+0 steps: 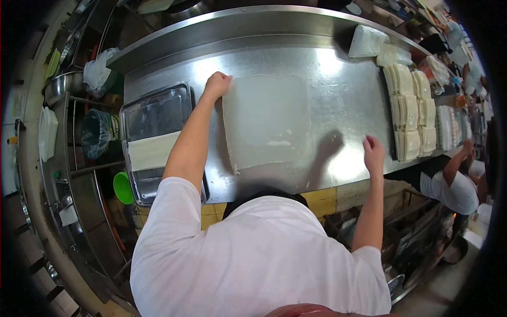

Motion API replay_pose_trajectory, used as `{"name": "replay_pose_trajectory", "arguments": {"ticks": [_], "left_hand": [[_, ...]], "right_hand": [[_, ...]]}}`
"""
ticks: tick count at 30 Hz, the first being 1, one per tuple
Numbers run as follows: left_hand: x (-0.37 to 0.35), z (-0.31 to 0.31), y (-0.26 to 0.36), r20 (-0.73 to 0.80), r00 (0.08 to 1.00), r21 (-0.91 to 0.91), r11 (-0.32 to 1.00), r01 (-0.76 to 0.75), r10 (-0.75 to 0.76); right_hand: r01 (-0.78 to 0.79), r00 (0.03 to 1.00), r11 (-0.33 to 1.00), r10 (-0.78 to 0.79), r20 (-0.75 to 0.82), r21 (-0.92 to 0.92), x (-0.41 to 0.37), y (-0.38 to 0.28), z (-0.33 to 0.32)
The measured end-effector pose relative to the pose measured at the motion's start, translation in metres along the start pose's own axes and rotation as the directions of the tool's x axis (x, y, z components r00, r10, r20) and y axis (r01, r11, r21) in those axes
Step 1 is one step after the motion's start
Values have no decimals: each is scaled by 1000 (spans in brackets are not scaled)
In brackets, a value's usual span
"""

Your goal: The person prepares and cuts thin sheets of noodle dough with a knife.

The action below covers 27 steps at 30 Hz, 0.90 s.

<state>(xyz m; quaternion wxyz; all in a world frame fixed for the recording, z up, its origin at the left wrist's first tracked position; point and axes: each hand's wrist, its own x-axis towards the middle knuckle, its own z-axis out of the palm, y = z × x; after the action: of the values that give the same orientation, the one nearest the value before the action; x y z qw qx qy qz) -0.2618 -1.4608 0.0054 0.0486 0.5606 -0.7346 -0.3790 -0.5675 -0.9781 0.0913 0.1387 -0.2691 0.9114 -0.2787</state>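
Note:
A thin, whitish, translucent sheet point(266, 116), like a rice noodle sheet, lies flat and roughly square on the steel table point(338, 100). At its far left corner is my left hand point(217, 85), closed with the fingertips pinching the edge. My right hand point(374, 150) hangs over the front right part of the table, apart from the sheet; its fingers are curled and I see nothing in them. To the left, a metal tray point(158, 103) holds a pale folded strip point(153, 152), partly hidden by my left forearm.
Stacks of pale folded pieces point(406, 113) fill a dark tray at the table's right end, with plastic-wrapped packs point(368, 41) behind. A raised steel ledge point(253, 24) runs along the back. A green cup point(123, 188) and a lined bin point(96, 133) are left; another person point(454, 185) is right.

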Motion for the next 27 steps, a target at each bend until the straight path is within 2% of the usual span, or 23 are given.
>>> {"name": "replay_pose_trajectory", "arguments": {"ticks": [1, 3, 4, 6, 10, 14, 15, 16, 17, 18, 20, 22, 25, 26, 27], "left_hand": [[1, -1, -1, 0, 1000, -3, 1000, 5, -5], [4, -3, -4, 29, 993, 163, 979, -119, 115], [6, -8, 1, 29, 993, 159, 981, -114, 111], [6, -24, 19, 299, 952, 198, 980, 0, -61], [-9, -38, 25, 245, 970, 165, 986, -33, -9], [-25, -44, 27, 191, 977, 121, 985, -124, 100], [-28, -44, 26, 156, 978, 103, 982, -156, 138], [-30, -44, 26, 159, 978, 99, 983, -153, 136], [-33, -45, 26, 148, 977, 81, 983, -165, 151], [-35, -45, 26, 136, 977, 64, 982, -175, 165], [-36, -47, 25, 126, 976, 65, 981, -185, 176], [-33, -46, 21, 119, 975, 64, 979, -194, 186], [-19, -46, 13, 152, 970, 54, 979, -198, 188], [-15, -44, 10, 159, 969, 50, 979, -198, 188], [-10, -42, 7, 166, 968, 47, 979, -199, 189]], "right_hand": [[51, 998, 998, -52, 45, 26, 17, -27, 14], [140, 979, 987, -150, 137, 79, 45, -83, 43], [178, 963, 978, -196, 184, 106, 59, -110, 59], [264, 920, 961, -276, 280, 81, 86, -151, 97], [426, 792, 904, -386, 473, 25, 118, -242, 161], [585, 644, 794, -579, 501, 166, 144, -293, 234], [584, 643, 796, -575, 506, 163, 145, -307, 243], [477, 585, 868, -429, 688, 136, 147, -322, 249], [371, 484, 925, -266, 834, 80, 148, -332, 251], [371, 480, 925, -262, 837, 77, 152, -333, 255], [526, 360, 833, -33, 933, -173, 157, -333, 262], [562, 366, 792, 19, 930, -237, 170, -321, 259], [682, 403, 629, 100, 910, -372, 179, -308, 232], [682, 402, 629, 103, 910, -373, 187, -293, 227], [741, 406, 575, 28, 913, -347, 198, -272, 224]]}}
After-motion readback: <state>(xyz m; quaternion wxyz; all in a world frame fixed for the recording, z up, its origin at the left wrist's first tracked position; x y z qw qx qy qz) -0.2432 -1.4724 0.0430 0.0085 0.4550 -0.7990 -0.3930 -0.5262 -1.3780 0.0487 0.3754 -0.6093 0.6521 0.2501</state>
